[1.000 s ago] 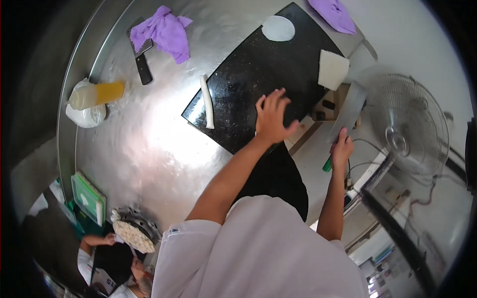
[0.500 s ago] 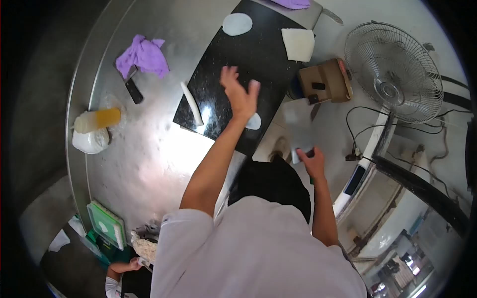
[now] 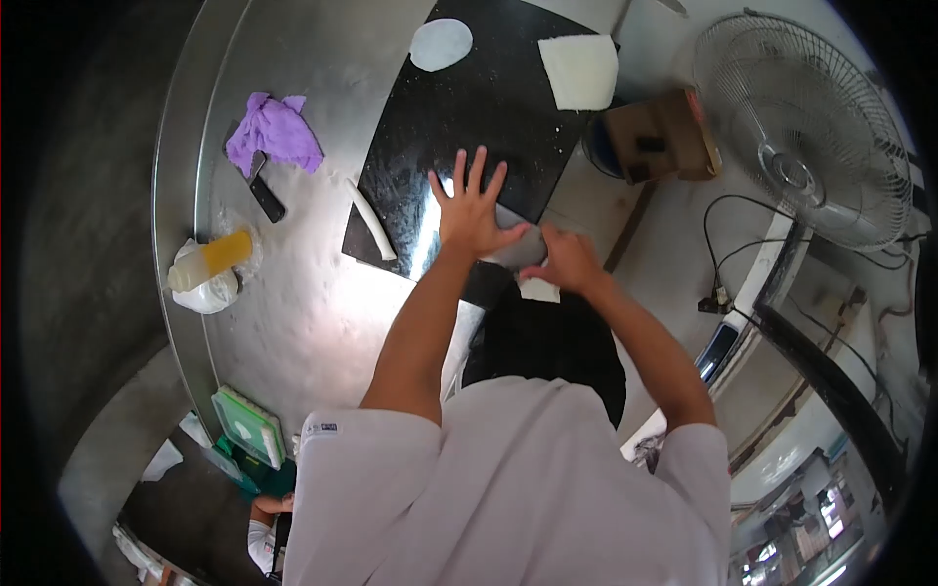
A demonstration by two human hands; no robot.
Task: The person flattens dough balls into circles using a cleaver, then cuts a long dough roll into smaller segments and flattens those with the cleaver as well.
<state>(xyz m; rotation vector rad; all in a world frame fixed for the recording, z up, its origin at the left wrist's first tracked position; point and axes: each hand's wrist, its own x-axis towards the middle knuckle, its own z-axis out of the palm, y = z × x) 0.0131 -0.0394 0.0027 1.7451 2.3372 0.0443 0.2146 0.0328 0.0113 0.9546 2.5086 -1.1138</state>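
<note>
My left hand point(image 3: 471, 217) lies with fingers spread over a broad grey cleaver blade point(image 3: 518, 250), its palm and thumb against the metal. My right hand point(image 3: 570, 260) is closed at the cleaver's right end, where the handle is hidden in the fingers. The blade lies flat at the near right edge of a black board point(image 3: 459, 117). A strip of white dough point(image 3: 371, 223) rests along the board's left edge. At the far end lies a thin white dough disc point(image 3: 441, 45), with a folded white cloth point(image 3: 578, 72) to its right.
On the steel table point(image 3: 293, 283), a purple cloth point(image 3: 275, 135) partly covers a black-handled tool point(image 3: 267, 199). A bottle of yellow liquid point(image 3: 223, 256) lies nearby. A cardboard box point(image 3: 674, 137) and a wire fan point(image 3: 796, 137) are at right. Another person's arm point(image 3: 269, 508) shows at lower left.
My right hand has brought the cleaver from the right side onto the board, covering the spot where a small dough disc lay. My left hand has come down flat onto the blade.
</note>
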